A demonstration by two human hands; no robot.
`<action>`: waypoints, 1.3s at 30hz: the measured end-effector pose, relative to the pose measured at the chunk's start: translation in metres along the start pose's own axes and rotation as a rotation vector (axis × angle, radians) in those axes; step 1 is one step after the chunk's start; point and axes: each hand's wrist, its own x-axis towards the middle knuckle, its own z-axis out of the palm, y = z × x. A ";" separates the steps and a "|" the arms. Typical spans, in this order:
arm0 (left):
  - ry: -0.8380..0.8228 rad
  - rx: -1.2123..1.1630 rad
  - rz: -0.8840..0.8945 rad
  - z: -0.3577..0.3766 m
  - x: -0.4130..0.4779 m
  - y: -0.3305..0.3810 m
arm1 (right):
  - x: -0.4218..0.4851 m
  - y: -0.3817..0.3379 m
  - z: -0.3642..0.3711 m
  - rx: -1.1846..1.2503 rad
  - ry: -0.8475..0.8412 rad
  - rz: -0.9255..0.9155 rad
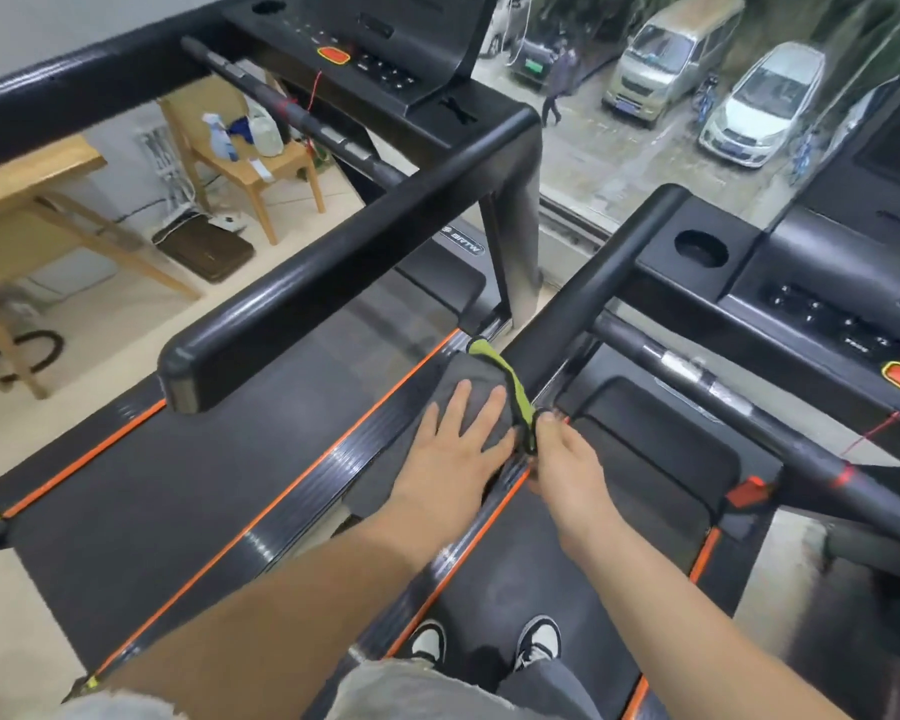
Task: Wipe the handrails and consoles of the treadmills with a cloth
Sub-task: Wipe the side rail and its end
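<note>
Cloth (pixel 471 367): left hand (pixel 453 459) pressing flat, right hand (pixel 567 462) pinching.

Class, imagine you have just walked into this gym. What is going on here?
A person stands on a treadmill and works on its handrail with a grey cloth edged in green. The cloth is draped over the near end of the rail. The left hand presses flat on it, while the right hand pinches its green edge. The console ahead is not being touched.
</note>
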 end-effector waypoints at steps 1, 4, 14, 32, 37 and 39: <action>-0.021 0.014 -0.006 -0.006 0.013 0.006 | -0.001 -0.002 0.000 -0.004 0.029 -0.040; -0.035 -0.116 0.022 -0.013 0.029 0.009 | 0.001 -0.005 -0.003 -0.047 0.083 -0.142; 0.262 -0.849 -0.420 0.008 -0.058 -0.060 | 0.017 -0.027 0.073 -0.243 0.046 0.164; 0.309 -1.010 -0.650 0.035 -0.123 -0.095 | -0.119 0.077 0.182 -0.200 0.034 0.244; 0.332 -1.016 -0.660 0.037 -0.111 -0.095 | -0.114 0.076 0.168 0.132 -0.120 0.480; 0.352 -1.029 -0.649 0.038 -0.109 -0.092 | -0.112 0.070 0.159 0.192 -0.183 0.459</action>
